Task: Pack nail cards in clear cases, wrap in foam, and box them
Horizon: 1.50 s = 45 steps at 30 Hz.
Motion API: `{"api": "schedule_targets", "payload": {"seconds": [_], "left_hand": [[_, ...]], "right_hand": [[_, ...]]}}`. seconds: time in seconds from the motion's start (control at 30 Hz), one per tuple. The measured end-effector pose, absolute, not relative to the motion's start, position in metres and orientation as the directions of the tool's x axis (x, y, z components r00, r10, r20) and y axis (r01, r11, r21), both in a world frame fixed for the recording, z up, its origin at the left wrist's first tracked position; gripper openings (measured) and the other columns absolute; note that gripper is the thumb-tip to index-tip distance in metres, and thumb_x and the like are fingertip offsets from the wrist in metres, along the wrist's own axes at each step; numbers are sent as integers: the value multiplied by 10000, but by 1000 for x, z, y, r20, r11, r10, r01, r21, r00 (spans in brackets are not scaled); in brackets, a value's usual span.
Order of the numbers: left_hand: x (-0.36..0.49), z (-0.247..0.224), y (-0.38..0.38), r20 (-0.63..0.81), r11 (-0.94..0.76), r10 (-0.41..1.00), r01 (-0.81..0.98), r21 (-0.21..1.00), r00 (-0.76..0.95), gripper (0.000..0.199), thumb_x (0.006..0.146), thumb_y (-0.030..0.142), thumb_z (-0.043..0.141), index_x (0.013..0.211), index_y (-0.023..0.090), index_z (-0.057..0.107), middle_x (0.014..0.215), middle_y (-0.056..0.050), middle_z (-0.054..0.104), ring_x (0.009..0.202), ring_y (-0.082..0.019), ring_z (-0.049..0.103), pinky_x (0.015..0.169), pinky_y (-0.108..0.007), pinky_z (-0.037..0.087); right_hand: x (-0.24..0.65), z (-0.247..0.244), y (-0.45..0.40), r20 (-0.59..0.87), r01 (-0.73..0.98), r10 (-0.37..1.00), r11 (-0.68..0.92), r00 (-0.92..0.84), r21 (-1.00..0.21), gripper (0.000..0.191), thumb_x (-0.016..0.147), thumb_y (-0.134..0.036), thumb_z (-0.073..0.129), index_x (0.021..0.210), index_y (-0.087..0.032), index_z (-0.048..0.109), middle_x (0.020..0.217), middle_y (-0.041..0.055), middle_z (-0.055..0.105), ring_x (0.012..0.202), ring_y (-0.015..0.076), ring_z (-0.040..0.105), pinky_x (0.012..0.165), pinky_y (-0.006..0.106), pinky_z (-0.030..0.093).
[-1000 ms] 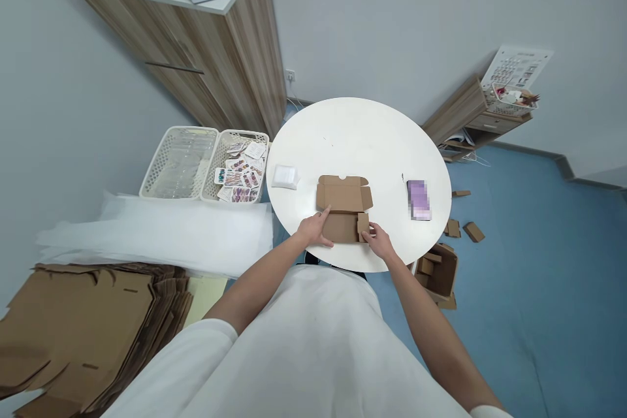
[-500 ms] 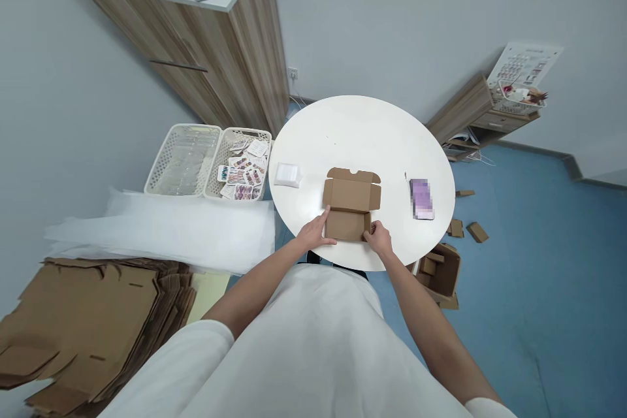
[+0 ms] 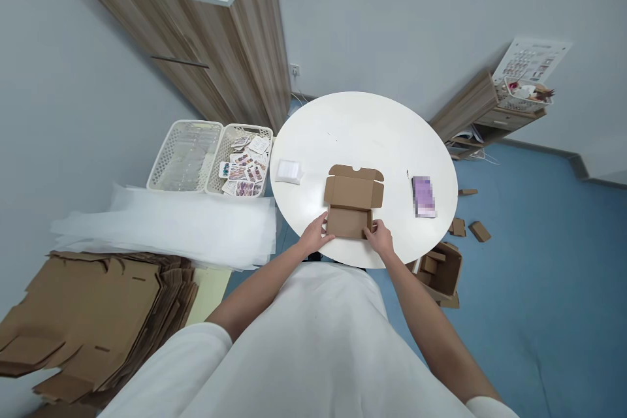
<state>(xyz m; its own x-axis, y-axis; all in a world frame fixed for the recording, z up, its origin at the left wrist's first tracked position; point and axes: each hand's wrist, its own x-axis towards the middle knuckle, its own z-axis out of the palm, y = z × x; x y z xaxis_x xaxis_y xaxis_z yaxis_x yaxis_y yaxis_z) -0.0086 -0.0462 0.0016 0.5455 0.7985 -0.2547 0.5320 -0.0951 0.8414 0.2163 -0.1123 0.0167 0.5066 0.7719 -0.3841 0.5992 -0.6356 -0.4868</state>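
Note:
A small brown cardboard box (image 3: pixel 349 222) lies on the white round table (image 3: pixel 362 124) close to my body. Its lid (image 3: pixel 353 191) is raised on the far side, with side and front flaps spread out. My left hand (image 3: pixel 314 234) is at the box's left wall, thumb near the front corner and fingers along the side. At the right wall, my right hand (image 3: pixel 379 237) pinches the side with the thumb inside the box. The box's inside looks bare.
Clear packets (image 3: pixel 289 171) lie at the table's left, a phone (image 3: pixel 424 196) at its right. White baskets (image 3: pixel 186 157), translucent sheets (image 3: pixel 186 219) and stacked flat cardboard (image 3: pixel 98 307) stand left. A carton (image 3: pixel 445 271) sits on the floor at right.
My left fingers have slid slightly down the box's left side toward me. The box and my right hand look almost unchanged; the whole view has shifted a little.

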Motion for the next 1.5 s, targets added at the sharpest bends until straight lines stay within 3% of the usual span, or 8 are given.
{"api": "schedule_targets", "payload": {"seconds": [0.23, 0.4, 0.6, 0.8, 1.1, 1.5], "left_hand": [[-2, 4, -65, -261, 30, 864, 472, 881, 431, 592, 720, 309, 578, 1259, 190, 364, 1119, -98, 519, 818, -158, 568, 773, -341, 471], [13, 5, -65, -281, 75, 886, 485, 871, 368, 556, 716, 274, 571, 1239, 197, 397, 1117, -89, 529, 864, -164, 556, 754, -316, 476], [48, 5, -54, -348, 152, 868, 479, 865, 353, 617, 691, 293, 604, 1256, 204, 373, 1182, -99, 508, 936, -189, 558, 748, -309, 471], [78, 8, -47, -369, 198, 873, 462, 865, 318, 609, 688, 228, 596, 1250, 213, 361, 1234, -87, 489, 1100, -212, 485, 820, -312, 440], [90, 12, -47, -355, 189, 892, 484, 855, 279, 643, 662, 199, 598, 1254, 218, 346, 1253, -69, 475, 1128, -200, 460, 905, -330, 383], [86, 7, -52, -375, 203, 894, 523, 828, 245, 749, 664, 268, 638, 1312, 187, 272, 1325, -119, 386, 1194, -236, 394, 944, -362, 347]], "right_hand": [[215, 19, -135, -519, 219, 755, -629, 401, -746, 543, 692, -531, 493, 1133, -226, 405, 1090, 78, 529, 572, 130, 584, 501, 287, 471], [228, 11, -137, -499, 94, 793, -559, 349, -824, 546, 681, -505, 533, 1127, -203, 443, 1101, 80, 532, 714, 153, 608, 722, 328, 496], [261, 5, -131, -476, -2, 802, -510, 361, -860, 524, 676, -478, 557, 1122, -214, 475, 1150, 78, 525, 856, 186, 594, 824, 359, 466], [283, 3, -123, -443, -70, 830, -447, 340, -892, 516, 673, -449, 572, 1131, -229, 482, 1155, 57, 535, 921, 193, 579, 868, 368, 444], [295, 7, -116, -450, -80, 850, -446, 272, -891, 580, 663, -419, 585, 1179, -200, 434, 1190, 92, 499, 973, 191, 555, 855, 341, 447], [296, 4, -119, -435, -43, 867, -438, 242, -898, 597, 657, -412, 578, 1191, -215, 400, 1215, 96, 453, 825, 156, 562, 773, 338, 467]]}}
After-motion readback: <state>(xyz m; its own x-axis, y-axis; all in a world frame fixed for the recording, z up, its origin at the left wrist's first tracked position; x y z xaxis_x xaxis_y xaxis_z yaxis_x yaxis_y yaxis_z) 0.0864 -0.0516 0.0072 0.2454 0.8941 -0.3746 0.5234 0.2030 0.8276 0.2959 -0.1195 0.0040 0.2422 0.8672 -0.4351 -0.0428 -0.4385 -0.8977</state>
